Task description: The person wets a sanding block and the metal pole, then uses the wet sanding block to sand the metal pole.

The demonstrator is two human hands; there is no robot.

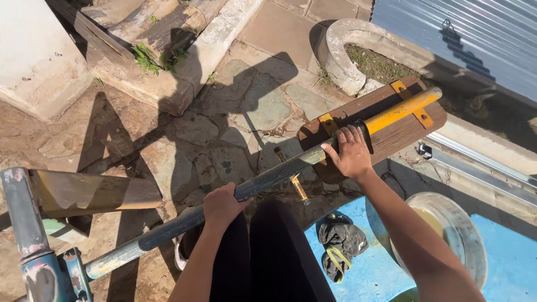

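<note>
A long metal pipe (279, 173), grey and worn along most of its length and yellow at its far end (400, 109), runs diagonally from lower left to upper right. My left hand (222, 206) grips its middle from above. My right hand (351, 152) holds it farther up, just before the yellow part. The yellow end lies across a brown wooden board (403, 137) under yellow metal brackets (328, 124). A small yellow-handled tool (296, 184) lies on the ground beneath the pipe.
A painted metal frame (33, 246) and a rusty plate (89, 193) stand at lower left. Nearby are a dark crumpled glove (341, 243) on a blue surface, a white bucket (453, 229), a curved stone planter (347, 56), and corrugated sheet (475, 33).
</note>
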